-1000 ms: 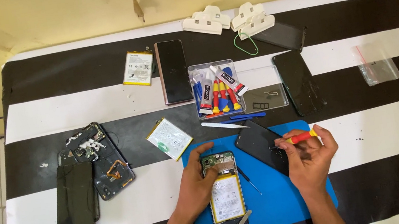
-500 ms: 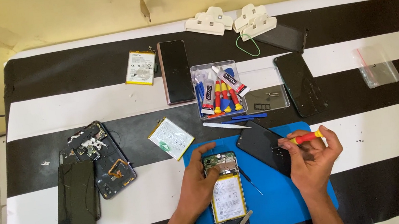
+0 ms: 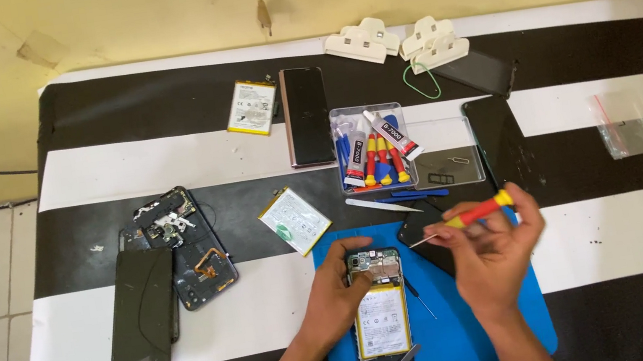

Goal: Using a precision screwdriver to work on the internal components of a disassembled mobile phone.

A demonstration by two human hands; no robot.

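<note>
Down at the near edge of the table, a blue mat (image 3: 522, 329) lies on the striped cloth (image 3: 600, 228). On the mat rests an opened phone (image 3: 380, 309) with its back off, so the battery and small parts show. The left hand (image 3: 337, 295) lies on the phone's left side, with the fingers curled over its top corner and pressing it down. The right hand (image 3: 492, 253) is lifted a little above the mat, just right of the phone. It pinches a small screwdriver (image 3: 463, 219) with a red and yellow handle between thumb and fingers, and the thin metal tip points left toward the phone's top. A thin dark tool (image 3: 420, 298) lies on the mat between the phone and the right hand.

A bit farther off, a loose battery (image 3: 294, 221) sits near the mat's left corner. Well to the left are a broken-open phone (image 3: 183, 248) and a dark flat panel (image 3: 140, 314) beside it.

Past the hands stands a clear plastic box (image 3: 372, 147) full of little tools and glue tubes. A dark phone (image 3: 307, 116) and another battery (image 3: 251, 108) lie left of it. At the far edge sit white plastic clamps (image 3: 394, 40). A small clear bag (image 3: 626, 124) lies far right.
</note>
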